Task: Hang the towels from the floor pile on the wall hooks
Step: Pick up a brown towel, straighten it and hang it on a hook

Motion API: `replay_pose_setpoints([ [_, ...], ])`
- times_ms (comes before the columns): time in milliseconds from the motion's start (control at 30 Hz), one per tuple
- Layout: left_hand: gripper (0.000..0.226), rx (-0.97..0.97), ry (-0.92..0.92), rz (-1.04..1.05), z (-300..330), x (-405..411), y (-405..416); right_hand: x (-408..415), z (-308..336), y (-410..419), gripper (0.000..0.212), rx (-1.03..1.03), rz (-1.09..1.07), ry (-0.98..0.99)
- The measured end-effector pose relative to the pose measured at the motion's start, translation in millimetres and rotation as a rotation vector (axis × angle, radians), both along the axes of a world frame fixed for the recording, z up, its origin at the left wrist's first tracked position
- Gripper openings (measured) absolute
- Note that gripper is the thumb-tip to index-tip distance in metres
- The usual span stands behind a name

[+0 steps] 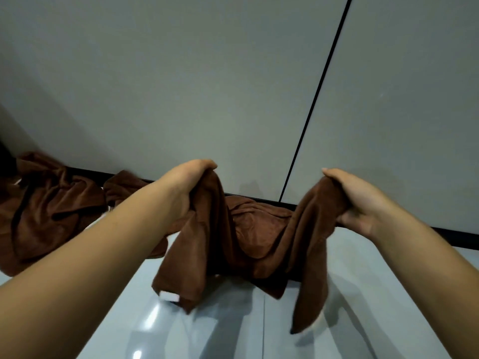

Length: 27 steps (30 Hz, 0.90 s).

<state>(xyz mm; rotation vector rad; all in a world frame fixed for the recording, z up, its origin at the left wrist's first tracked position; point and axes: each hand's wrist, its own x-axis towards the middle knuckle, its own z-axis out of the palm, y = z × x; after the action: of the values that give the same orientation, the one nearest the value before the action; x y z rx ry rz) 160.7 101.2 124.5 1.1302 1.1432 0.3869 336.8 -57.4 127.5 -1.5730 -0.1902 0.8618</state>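
hands (186,187) gripping sideways-stretched towel (248,244)

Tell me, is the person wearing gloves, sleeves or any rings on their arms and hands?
No. The left hand and right hand are bare, without gloves or rings. Both forearms are bare too, with no sleeves, watch or bracelet showing as far as the picture reaches.

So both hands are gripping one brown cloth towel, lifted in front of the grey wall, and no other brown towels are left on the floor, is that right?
Not quite. The head view shows more brown towels on the floor, heaped to the left along the base of the grey wall. The rest holds: the left hand and right hand each grip one brown cloth towel, lifted in front of that wall.
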Motion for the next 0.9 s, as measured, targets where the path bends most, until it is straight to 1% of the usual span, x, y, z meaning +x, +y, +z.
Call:
replay_pose_setpoints([
  [167, 0.024, 0.041, -0.054, -0.124, 2.4, 21.6, -16.2, -30.5, -4.2, 18.6, 0.026, -0.057, 0.228, -0.204],
  [267, 0.016, 0.128, -0.046, -0.220, 3.3, 28.9, -29.4, -44.2, -5.9, 24.9, 0.026, -0.034, 0.299, -0.233],
  [367, 0.014, 0.190, -0.131, -0.328, 2.1, 31.9, -38.0, -49.1, -7.6, 28.3, 0.025, -0.034, 0.326, -0.260],
  [433, 0.017, 0.177, -0.202, -0.357, 0.7, 29.4, -38.0, -46.9, -6.7, 27.2, 0.023, -0.017, 0.291, -0.245],
  [500, 0.020, 0.136, -0.273, -0.358, -0.5, 26.1, -36.5, -43.4, -5.5, 24.4, 0.021, 0.015, 0.256, -0.188],
  [600, 0.021, 0.093, -0.339, -0.318, -0.2, 23.7, -39.1, -40.9, -4.6, 19.7, 0.019, 0.026, 0.239, -0.144],
  [733, 0.027, 0.193, -0.339, -0.230, -2.6, 27.5, -39.4, -43.2, -1.7, 19.3, 0.022, 0.034, 0.241, -0.135],
  [833, 0.027, 0.283, -0.330, -0.256, -1.6, 29.9, -44.6, -46.1, 0.9, 20.6, 0.020, 0.060, 0.251, -0.108],
  [900, 0.026, 0.319, -0.331, -0.293, 1.0, 29.3, -49.9, -47.5, 3.0, 20.3, 0.018, 0.094, 0.251, -0.041],
])
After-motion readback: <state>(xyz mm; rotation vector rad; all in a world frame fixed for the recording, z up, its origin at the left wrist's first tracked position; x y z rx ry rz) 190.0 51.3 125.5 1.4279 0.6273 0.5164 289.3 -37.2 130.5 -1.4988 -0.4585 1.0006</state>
